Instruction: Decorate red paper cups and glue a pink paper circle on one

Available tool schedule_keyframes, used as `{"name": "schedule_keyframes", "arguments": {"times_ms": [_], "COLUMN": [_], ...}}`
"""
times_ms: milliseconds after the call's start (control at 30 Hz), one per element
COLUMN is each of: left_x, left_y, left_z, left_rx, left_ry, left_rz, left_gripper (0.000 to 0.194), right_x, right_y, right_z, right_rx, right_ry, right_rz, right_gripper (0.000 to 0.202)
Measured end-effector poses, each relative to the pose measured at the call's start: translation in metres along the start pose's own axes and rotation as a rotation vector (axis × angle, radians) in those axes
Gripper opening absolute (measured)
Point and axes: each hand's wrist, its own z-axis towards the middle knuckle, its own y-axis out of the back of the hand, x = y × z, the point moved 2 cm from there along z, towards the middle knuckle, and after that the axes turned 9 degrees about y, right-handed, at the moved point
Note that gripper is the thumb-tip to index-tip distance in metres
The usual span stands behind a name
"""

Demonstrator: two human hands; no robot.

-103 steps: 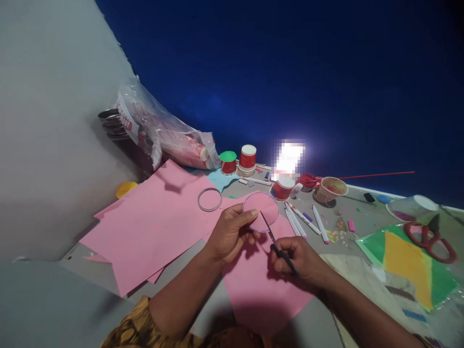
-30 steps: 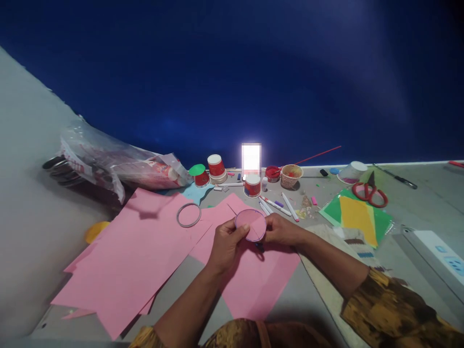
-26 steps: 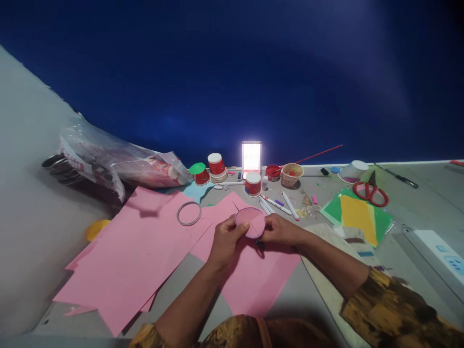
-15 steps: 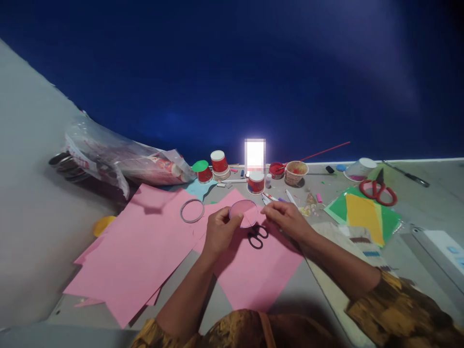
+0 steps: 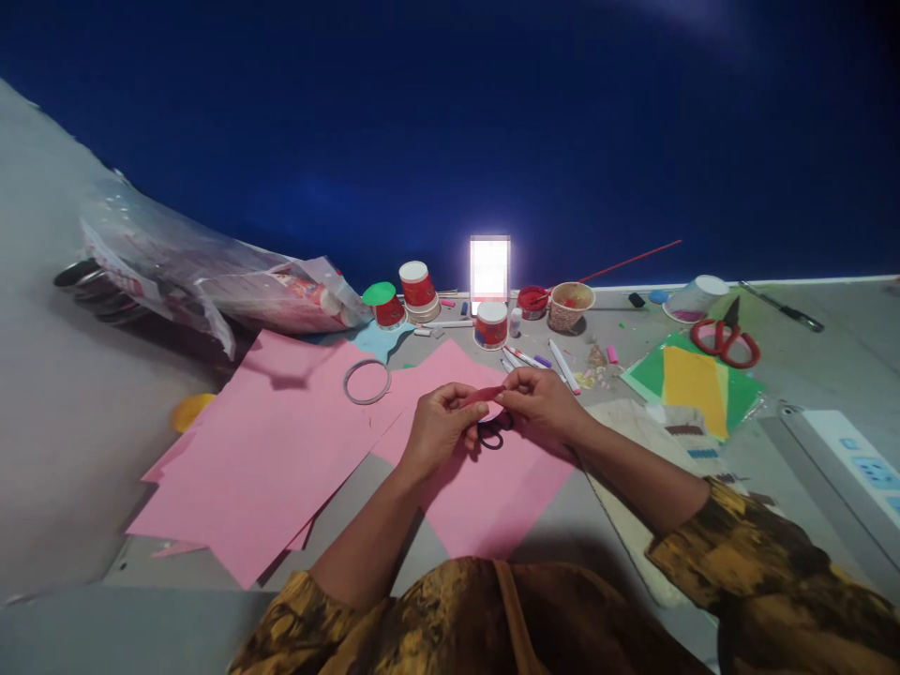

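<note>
Between thumb and fingers, my left hand (image 5: 446, 427) grips a small pink paper piece (image 5: 481, 397), which looks tilted or folded, its top side dark red in shadow. The fingertips of my right hand (image 5: 538, 401) pinch its right end. Right below the hands, the black-handled scissors (image 5: 490, 435) lie on a pink sheet (image 5: 492, 506), partly covered by the fingers. A grey ring (image 5: 367, 382) rests on the stacked pink sheets (image 5: 274, 459) to the left.
Behind the hands stand red paper cups (image 5: 490, 325), a woven cup (image 5: 570, 307) and a bright light (image 5: 489, 272). Markers (image 5: 562, 364) lie nearby. Red-handled scissors (image 5: 724, 341) rest on green paper (image 5: 647, 367) at right. A plastic bag (image 5: 211, 272) lies at left.
My right hand has come in to the paper piece and taken its right end. The piece, seen before as a flat round, is now tilted or folded. The view has shifted slightly.
</note>
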Motion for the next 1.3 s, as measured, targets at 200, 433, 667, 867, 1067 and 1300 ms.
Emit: {"name": "schedule_keyframes", "arguments": {"times_ms": [200,433,667,867,1067,1300], "left_x": [0.009,0.025,0.019,-0.003,0.004,0.008], "left_y": [-0.005,-0.023,-0.014,-0.003,-0.011,-0.020], "left_z": [0.002,0.009,0.006,-0.002,-0.003,-0.002], "left_rx": [0.006,0.116,-0.069,-0.155,-0.160,-0.032], "left_ry": [0.058,0.142,-0.143,-0.537,-0.117,0.078], "left_rz": [-0.155,-0.606,-0.138,0.547,0.031,-0.341], "left_gripper": [0.036,0.045,0.037,0.014,0.010,0.023], "right_x": [0.002,0.005,0.017,0.022,0.019,0.016], "right_y": [-0.003,-0.011,-0.005,-0.006,-0.008,-0.009], "right_z": [-0.003,-0.010,-0.012,-0.011,-0.013,-0.009], "right_rx": [0.032,0.085,0.004,0.213,0.046,0.016], "right_ry": [0.014,0.163,0.561,0.513,0.501,0.256], "right_rz": [0.027,-0.394,-1.131,-1.462,-1.096,-0.790], "right_gripper": [0.033,0.029,0.017,0.012,0.017,0.021]}}
